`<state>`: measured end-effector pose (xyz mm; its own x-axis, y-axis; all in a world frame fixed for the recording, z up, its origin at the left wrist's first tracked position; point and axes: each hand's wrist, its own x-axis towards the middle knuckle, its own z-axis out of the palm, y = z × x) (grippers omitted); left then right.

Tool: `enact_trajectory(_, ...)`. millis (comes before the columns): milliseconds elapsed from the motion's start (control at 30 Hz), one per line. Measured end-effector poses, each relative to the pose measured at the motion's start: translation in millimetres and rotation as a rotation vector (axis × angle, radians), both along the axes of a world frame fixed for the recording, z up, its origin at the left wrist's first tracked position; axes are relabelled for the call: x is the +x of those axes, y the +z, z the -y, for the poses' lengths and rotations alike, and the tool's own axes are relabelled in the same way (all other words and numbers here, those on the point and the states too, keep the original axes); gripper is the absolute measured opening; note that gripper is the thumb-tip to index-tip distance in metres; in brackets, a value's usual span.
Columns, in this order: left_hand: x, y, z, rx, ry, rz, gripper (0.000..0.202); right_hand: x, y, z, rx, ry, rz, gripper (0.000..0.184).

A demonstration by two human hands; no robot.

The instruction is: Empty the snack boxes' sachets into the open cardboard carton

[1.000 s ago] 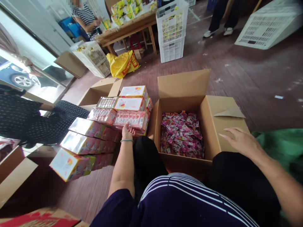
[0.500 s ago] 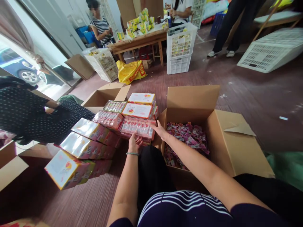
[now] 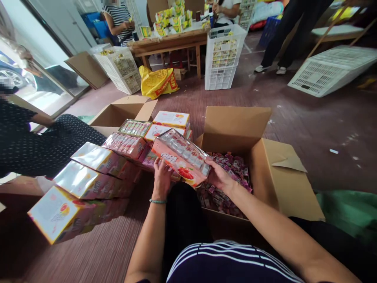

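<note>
At far left, a seated person in dotted dark clothing (image 3: 44,145) sits behind wrapped boxes (image 3: 97,173) stacked on the floor. Left hand (image 3: 161,177) grips the near left end of a film-wrapped pack (image 3: 182,157), fingers curled around its edge. The pack is held tilted above the flat packs (image 3: 126,143), just left of the open carton (image 3: 282,184). Right hand (image 3: 219,177) clasps its near right corner (thumb on top). Loose pink sachets (image 3: 232,165) lie in the carton.

Judgement: a two-handed lift of one pack is in hand. Any further carry calls for both ends supported and the carton wall cleared.
</note>
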<state>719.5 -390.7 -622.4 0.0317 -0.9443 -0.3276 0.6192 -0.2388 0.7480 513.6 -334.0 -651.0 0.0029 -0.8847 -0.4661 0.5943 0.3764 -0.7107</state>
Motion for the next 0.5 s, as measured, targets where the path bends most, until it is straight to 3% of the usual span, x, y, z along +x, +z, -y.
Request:
enact_trajectory(133,-53.9,30.5,-0.3,0.026,-0.321,-0.112,0.036,-33.0,19.9,-37.2,-0.051,0.047,0.336,0.042)
enact_trajectory(300,-121.9,62.7,-1.3,-0.094,-0.378,-0.126,0.048,-76.7,27.9,-64.7,-0.115,-0.016,0.355,0.041)
enact_trajectory(400,-153.7,69.7,-0.4,-0.12,-0.417,-0.133,0.051,-103.3,24.5,-69.3,-0.162,-0.031,0.254,0.049)
enact_trajectory(500,-172.7,62.5,-0.5,-0.025,-0.514,-0.108,0.049,-122.4,22.6,-65.5,-0.193,-0.098,0.142,0.051)
